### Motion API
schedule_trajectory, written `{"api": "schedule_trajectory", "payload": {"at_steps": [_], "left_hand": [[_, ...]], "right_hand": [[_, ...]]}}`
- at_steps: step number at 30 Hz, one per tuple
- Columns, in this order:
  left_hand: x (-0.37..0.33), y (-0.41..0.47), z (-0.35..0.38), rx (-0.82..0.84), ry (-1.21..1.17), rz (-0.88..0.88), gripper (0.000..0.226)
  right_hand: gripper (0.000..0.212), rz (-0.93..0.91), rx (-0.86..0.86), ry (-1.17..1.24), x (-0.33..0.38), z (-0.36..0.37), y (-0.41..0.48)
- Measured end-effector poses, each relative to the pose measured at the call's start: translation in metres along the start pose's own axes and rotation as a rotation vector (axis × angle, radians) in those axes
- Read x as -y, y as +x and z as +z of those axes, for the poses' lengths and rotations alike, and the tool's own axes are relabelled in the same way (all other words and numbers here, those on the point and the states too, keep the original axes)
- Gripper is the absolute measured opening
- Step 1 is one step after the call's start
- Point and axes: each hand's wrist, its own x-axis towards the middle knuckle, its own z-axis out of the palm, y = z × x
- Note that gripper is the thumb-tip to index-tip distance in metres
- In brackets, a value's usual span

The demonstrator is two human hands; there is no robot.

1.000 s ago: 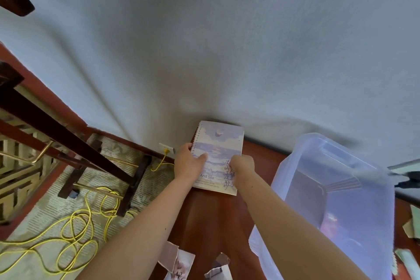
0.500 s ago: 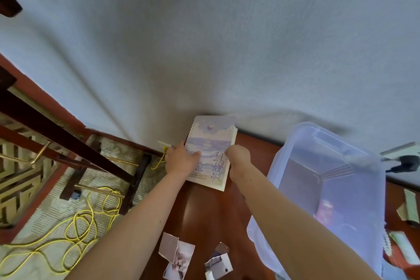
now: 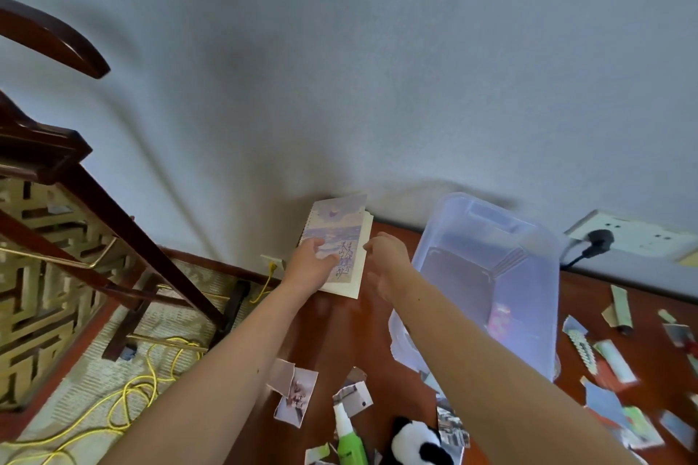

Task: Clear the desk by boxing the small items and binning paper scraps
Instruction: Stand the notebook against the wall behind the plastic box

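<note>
Left hand (image 3: 315, 264) pinches the spiral notebook (image 3: 336, 230), propping it against the wall (image 3: 377, 87), likely to free the counter (image 3: 340, 332); right hand (image 3: 385, 264) hovers just beside it, fingers relaxed.

2 bare arms reach forward side by side, forearms stretched out. The left hand (image 3: 313, 265) grips the notebook (image 3: 340, 234) at its left edge, thumb across the cover. The right hand (image 3: 386, 264) is just beside the notebook's right edge, fingers loosely spread; whether it touches the notebook is unclear.
</note>
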Motion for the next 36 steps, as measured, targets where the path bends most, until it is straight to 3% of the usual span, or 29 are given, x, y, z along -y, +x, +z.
{"api": "schedule_trajectory", "payload": {"at_steps": [6, 19, 28, 36], "left_hand": [[-0.018, -0.051, 0.005, -0.016, -0.099, 0.068, 0.044], [-0.055, -0.141, 0.052, -0.016, -0.303, 0.199, 0.021], [-0.095, -0.208, 0.155, 0.061, -0.297, 0.296, 0.017], [-0.122, -0.275, 0.273, 0.183, -0.337, 0.269, 0.018]], "right_hand": [[0.043, -0.095, 0.050, 0.054, -0.006, -0.023, -0.042], [0.026, -0.307, -0.097, 0.215, -0.028, -0.118, -0.107], [0.023, -0.328, -0.184, 0.290, -0.042, -0.242, -0.146], [0.026, -0.292, -0.196, 0.223, -0.059, -0.370, -0.177]]}}
